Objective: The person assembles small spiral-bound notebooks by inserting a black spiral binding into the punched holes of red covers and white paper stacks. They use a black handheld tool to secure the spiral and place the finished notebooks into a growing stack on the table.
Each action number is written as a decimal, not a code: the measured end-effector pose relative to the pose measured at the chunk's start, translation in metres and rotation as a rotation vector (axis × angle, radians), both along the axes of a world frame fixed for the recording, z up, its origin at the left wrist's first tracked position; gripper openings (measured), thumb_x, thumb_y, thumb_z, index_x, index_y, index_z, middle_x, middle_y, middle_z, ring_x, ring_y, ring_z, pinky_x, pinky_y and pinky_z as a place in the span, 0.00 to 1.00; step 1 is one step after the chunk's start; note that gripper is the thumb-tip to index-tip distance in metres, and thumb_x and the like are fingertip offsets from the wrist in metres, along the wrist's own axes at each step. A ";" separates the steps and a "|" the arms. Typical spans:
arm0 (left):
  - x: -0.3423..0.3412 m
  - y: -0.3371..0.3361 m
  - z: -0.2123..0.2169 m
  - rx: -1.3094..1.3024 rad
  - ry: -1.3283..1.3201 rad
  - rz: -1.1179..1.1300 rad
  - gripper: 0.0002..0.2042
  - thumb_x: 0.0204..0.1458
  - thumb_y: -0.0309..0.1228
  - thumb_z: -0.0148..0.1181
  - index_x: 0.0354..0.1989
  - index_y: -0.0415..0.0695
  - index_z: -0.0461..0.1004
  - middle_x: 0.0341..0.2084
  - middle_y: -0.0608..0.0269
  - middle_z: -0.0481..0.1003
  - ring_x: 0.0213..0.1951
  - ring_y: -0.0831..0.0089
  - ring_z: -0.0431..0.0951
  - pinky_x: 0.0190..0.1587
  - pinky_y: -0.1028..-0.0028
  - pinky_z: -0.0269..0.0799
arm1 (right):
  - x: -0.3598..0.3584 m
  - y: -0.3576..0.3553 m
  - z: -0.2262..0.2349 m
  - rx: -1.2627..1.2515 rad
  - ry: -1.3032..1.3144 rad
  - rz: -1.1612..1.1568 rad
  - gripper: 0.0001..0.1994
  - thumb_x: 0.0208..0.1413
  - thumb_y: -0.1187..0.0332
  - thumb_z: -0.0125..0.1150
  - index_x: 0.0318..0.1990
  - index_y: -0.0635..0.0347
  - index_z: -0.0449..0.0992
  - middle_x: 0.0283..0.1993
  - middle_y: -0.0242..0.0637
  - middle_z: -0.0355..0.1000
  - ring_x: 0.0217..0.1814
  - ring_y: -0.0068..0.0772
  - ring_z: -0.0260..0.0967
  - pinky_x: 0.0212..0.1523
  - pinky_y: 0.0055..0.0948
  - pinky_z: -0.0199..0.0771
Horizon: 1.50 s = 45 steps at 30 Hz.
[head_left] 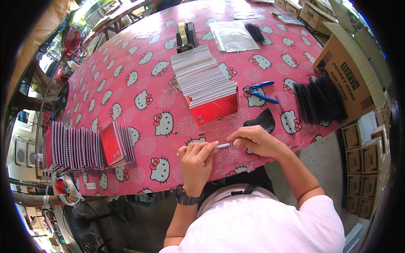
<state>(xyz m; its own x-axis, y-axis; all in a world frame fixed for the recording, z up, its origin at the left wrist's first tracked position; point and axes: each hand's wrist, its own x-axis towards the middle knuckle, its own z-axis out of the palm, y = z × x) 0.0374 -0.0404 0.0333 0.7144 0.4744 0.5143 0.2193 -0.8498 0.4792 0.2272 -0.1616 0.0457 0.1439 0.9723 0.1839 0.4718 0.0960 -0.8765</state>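
Near the table's front edge, my left hand [196, 158] is closed around a thin pad [223, 145] seen edge-on, its white page edge showing past the fingers. At the pad's right end, the fingertips of my right hand [255, 138] are pinched together; whatever they hold is too small to make out. Beyond my hands lies a long row of unbound memo pads [204, 76], with a red cover [215, 110] facing me. Blue-handled cutting pliers [263, 98] rest to its right. A black curved piece [262, 121] lies just behind my right hand.
Black spiral coils [318, 101] are heaped at the right before an open cardboard box [352, 71]. Spiral-bound red notebooks [74, 147] stand in rows at the left. Farther back are a tape dispenser [185, 38], clear plastic bags [233, 37] and a black coil bunch [255, 33].
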 end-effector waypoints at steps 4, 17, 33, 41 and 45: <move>0.010 -0.010 0.006 -0.033 -0.052 -0.011 0.09 0.44 0.31 0.67 0.35 0.49 0.79 0.30 0.68 0.77 0.35 0.71 0.74 0.41 0.68 0.59 | -0.007 0.003 0.003 0.147 -0.107 -0.048 0.21 0.52 0.75 0.62 0.55 0.60 0.70 0.29 0.38 0.71 0.31 0.31 0.70 0.33 0.29 0.70; 0.007 -0.010 0.010 0.040 0.091 -0.182 0.11 0.49 0.36 0.62 0.41 0.54 0.76 0.36 0.73 0.76 0.38 0.72 0.74 0.44 0.67 0.57 | 0.041 -0.051 -0.033 -0.245 -0.599 -0.577 0.44 0.31 0.42 0.75 0.53 0.54 0.61 0.62 0.49 0.56 0.62 0.53 0.55 0.59 0.51 0.58; -0.007 0.002 0.011 0.110 -0.003 -0.104 0.10 0.43 0.41 0.67 0.32 0.53 0.77 0.32 0.76 0.76 0.38 0.76 0.73 0.53 0.60 0.52 | 0.028 -0.032 -0.020 -0.099 0.504 -0.028 0.26 0.50 0.48 0.66 0.50 0.56 0.77 0.57 0.50 0.69 0.58 0.38 0.66 0.59 0.38 0.62; -0.017 0.011 -0.008 0.094 0.029 -0.132 0.09 0.38 0.37 0.70 0.29 0.55 0.79 0.25 0.78 0.76 0.35 0.77 0.74 0.54 0.60 0.51 | -0.001 -0.014 -0.015 -0.156 0.343 0.080 0.25 0.51 0.49 0.63 0.47 0.62 0.78 0.60 0.51 0.66 0.61 0.42 0.65 0.62 0.38 0.59; -0.019 0.009 -0.008 0.073 0.031 -0.101 0.10 0.38 0.38 0.70 0.30 0.55 0.79 0.25 0.78 0.76 0.35 0.77 0.74 0.54 0.61 0.51 | 0.004 -0.005 -0.007 -0.193 0.394 0.131 0.23 0.50 0.51 0.65 0.46 0.60 0.79 0.57 0.50 0.69 0.58 0.41 0.67 0.59 0.35 0.63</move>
<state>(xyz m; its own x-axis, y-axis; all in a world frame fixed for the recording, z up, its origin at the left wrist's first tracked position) 0.0186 -0.0312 0.0253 0.7728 0.3614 0.5217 0.1449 -0.9008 0.4094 0.2308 -0.1671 0.0392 0.0406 0.9981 -0.0463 0.0938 -0.0500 -0.9943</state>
